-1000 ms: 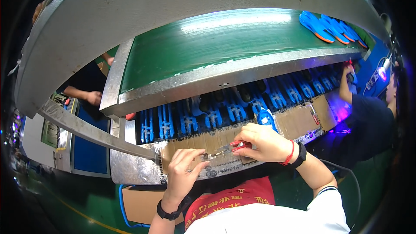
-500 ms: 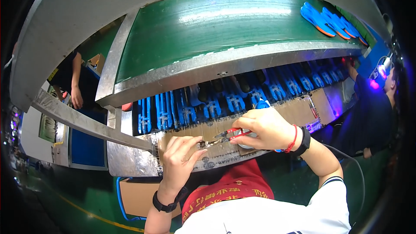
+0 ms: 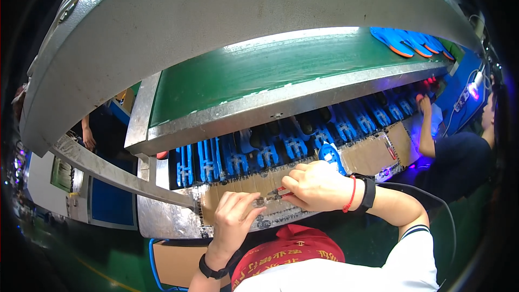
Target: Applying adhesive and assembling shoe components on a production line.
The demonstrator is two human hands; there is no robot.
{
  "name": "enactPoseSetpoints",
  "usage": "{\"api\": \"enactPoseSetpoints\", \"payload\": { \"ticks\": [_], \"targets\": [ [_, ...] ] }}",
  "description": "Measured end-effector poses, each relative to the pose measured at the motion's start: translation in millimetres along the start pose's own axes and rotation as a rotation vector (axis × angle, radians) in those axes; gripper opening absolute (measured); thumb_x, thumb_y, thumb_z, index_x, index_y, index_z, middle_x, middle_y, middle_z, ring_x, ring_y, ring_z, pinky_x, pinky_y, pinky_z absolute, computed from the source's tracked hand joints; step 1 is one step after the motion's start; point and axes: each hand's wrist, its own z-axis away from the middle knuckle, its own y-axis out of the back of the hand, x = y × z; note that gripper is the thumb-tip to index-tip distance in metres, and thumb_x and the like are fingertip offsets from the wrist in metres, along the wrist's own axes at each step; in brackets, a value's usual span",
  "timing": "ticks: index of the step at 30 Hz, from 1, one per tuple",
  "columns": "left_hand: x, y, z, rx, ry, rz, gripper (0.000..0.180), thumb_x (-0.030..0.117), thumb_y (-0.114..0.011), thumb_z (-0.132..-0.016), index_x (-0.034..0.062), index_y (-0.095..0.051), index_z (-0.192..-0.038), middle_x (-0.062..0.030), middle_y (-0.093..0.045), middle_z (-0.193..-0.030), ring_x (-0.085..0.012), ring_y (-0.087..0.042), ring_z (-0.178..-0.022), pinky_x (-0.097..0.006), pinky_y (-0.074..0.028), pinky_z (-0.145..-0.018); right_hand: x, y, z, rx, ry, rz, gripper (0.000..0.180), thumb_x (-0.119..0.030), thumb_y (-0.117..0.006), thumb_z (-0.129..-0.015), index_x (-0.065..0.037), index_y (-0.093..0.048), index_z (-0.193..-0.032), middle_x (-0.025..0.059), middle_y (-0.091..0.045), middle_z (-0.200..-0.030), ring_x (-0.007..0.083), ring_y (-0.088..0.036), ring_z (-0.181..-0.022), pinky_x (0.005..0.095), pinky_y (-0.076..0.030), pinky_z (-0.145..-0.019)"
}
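Observation:
My right hand (image 3: 320, 185) is closed around red-handled pliers (image 3: 278, 192), with their jaws pointing left. Thumb and fingertips of my left hand (image 3: 232, 220) pinch a small, shiny piece (image 3: 260, 201) in front of the jaws; its kind is too small to make out. Whether the jaws touch it, I cannot tell. Just beyond my right hand lies a blue shoe-sole-shaped piece (image 3: 331, 157). Below both hands is a cardboard-covered bench (image 3: 232, 190). Along its far side stands a row of blue parts (image 3: 267, 156) with dark pieces among them.
A green conveyor belt (image 3: 238, 84) with a metal edge rail (image 3: 275, 115) runs beyond the row. Blue insoles (image 3: 403, 42) lie at its far right. A grey metal frame (image 3: 124, 167) crosses at left. A co-worker (image 3: 459, 151) sits at right; another person's hand (image 3: 88, 139) shows at left.
My right hand has closed further around the pliers' handles, and the blue sole-shaped piece shows more fully. The view has shifted up. The co-worker at right has a forearm raised.

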Motion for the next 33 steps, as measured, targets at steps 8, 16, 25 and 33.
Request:
{"api": "enactPoseSetpoints", "payload": {
  "ticks": [8,16,25,33],
  "targets": [
    [-4,-2,-5,0.000,-0.039,-0.019,0.033,0.006,-0.080,-0.069,0.0006,-0.070,-0.100,-0.0103,-0.065,-0.090,-0.0282,-0.059,-0.084,-0.038,-0.049,-0.073,-1,-8,2,0.025,-0.013,-0.024,0.021,-0.022,-0.070,-0.084,-0.005,-0.057,-0.084,0.0106,-0.060,-0.072,0.0278,-0.064,-0.069,0.0373,-0.052,-0.061],
    [-10,-2,-2,0.021,0.018,-0.009,0.032,0.005,-0.081,-0.069,0.0000,-0.070,-0.099,-0.0110,-0.066,-0.089,-0.0278,-0.059,-0.084,-0.038,-0.049,-0.073,-2,0,6,0.080,-0.062,-0.071,0.022,-0.022,-0.067,-0.087,-0.002,-0.057,-0.083,0.0115,-0.061,-0.072,0.0281,-0.064,-0.070,0.0373,-0.051,-0.060],
    [-7,0,0,0.019,-0.001,-0.006,0.033,0.004,-0.081,-0.068,0.0001,-0.071,-0.099,-0.0107,-0.066,-0.089,-0.0275,-0.060,-0.084,-0.037,-0.050,-0.073,-7,-5,3,0.020,-0.044,-0.027,0.020,-0.020,-0.066,-0.086,-0.002,-0.058,-0.085,0.0105,-0.062,-0.076,0.0267,-0.064,-0.073,0.0368,-0.052,-0.061],
    [-6,3,-1,-0.011,0.032,0.053,0.033,0.005,-0.081,-0.068,0.0008,-0.070,-0.099,-0.0108,-0.067,-0.089,-0.0278,-0.060,-0.084,-0.037,-0.050,-0.073,-7,-11,1,0.016,0.019,-0.008,0.016,-0.017,-0.064,-0.083,-0.003,-0.058,-0.090,0.0091,-0.062,-0.078,0.0245,-0.064,-0.076,0.0344,-0.052,-0.063]
  ]
}}
